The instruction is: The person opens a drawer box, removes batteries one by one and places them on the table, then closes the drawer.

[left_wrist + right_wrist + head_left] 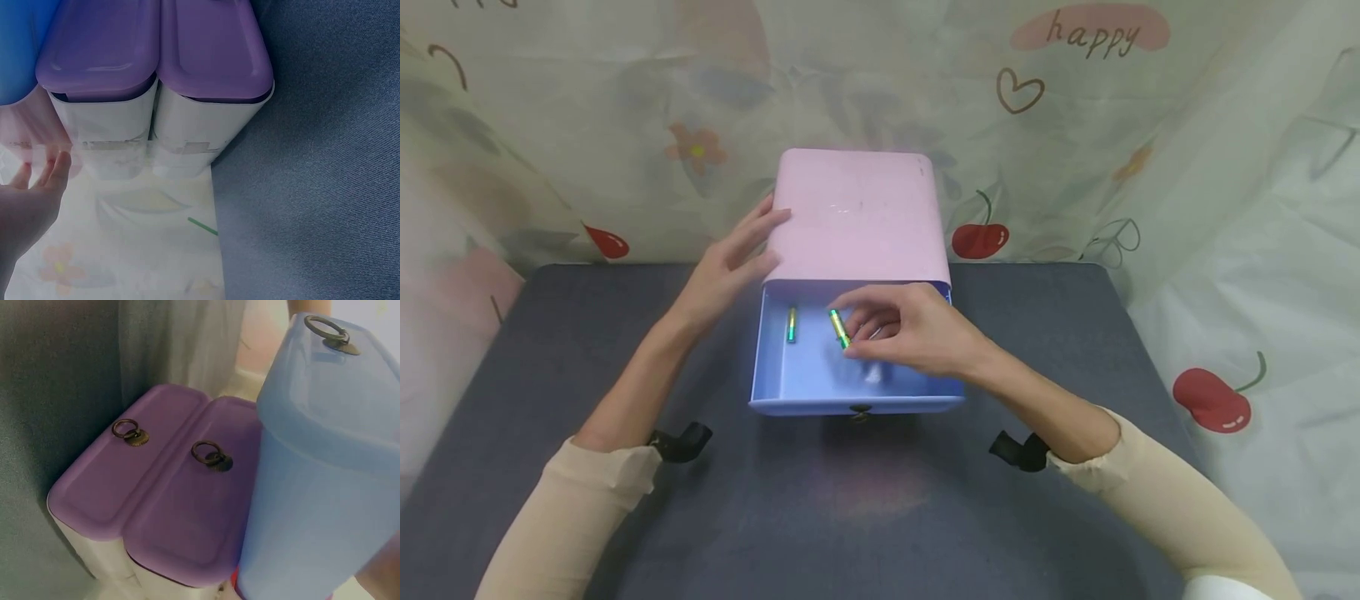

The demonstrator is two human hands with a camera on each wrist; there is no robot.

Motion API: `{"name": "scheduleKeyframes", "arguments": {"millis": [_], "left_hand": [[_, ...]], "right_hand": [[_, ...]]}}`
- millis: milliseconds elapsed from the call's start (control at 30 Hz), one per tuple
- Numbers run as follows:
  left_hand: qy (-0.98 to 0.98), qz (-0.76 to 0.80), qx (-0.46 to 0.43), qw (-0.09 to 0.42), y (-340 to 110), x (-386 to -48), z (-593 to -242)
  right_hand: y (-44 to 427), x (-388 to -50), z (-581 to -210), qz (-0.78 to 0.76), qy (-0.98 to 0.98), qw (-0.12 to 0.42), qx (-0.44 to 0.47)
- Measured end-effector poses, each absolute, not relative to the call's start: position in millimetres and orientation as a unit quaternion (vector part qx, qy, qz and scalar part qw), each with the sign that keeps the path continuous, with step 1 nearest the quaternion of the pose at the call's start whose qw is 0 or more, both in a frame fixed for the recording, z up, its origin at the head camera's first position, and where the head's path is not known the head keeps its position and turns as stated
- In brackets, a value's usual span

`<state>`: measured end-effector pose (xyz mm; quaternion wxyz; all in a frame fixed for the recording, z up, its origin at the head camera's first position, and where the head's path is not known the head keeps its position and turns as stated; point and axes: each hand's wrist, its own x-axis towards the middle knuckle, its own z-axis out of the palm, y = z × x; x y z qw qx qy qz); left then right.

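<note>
My right hand [917, 333] pinches a gold and green battery [840, 329] between thumb and fingers, above the pulled-out blue drawer [808, 383]. A second such battery [792, 325] lies in the drawer near its left wall. The drawer belongs to a pink-topped drawer unit [861, 217]. My left hand [722, 271] touches the unit's left side with extended fingers. In the left wrist view, the fingertips of my left hand [34, 200] meet the pink side. The right wrist view shows the blue drawer's front [350, 381] with its metal ring pull, but not the right hand's fingers or the battery.
Two purple drawer fronts [212, 487] with ring pulls sit below the blue drawer. The unit stands toward the back of a dark grey table [850, 500]. A printed curtain [850, 75] hangs right behind it and along the sides.
</note>
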<state>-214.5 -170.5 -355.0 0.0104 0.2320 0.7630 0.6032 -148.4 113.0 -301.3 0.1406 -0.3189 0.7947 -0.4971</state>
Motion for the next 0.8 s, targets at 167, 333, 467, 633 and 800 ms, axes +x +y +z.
{"name": "scheduleKeyframes", "arguments": {"millis": [167, 333, 467, 633, 800], "left_hand": [[0.764, 0.603, 0.229, 0.009, -169.9, -213.9, -354.3], [0.765, 0.603, 0.224, 0.008, -169.9, -213.3, -353.7], [0.764, 0.605, 0.222, 0.009, -170.4, -213.5, -353.8], [0.764, 0.606, 0.222, 0.011, -170.1, -213.4, -352.8], [0.767, 0.603, 0.220, 0.012, -169.7, -212.8, -352.7]], "right_hand": [[124.0, -143.9, -298.8, -0.516, 0.786, 0.142, -0.310], [135.7, -142.3, -298.1, -0.551, 0.769, 0.156, -0.283], [145.4, -142.0, -296.2, -0.570, 0.761, 0.153, -0.271], [158.0, -140.2, -293.6, -0.581, 0.756, 0.143, -0.266], [169.1, -139.7, -294.3, -0.591, 0.754, 0.131, -0.255]]}}
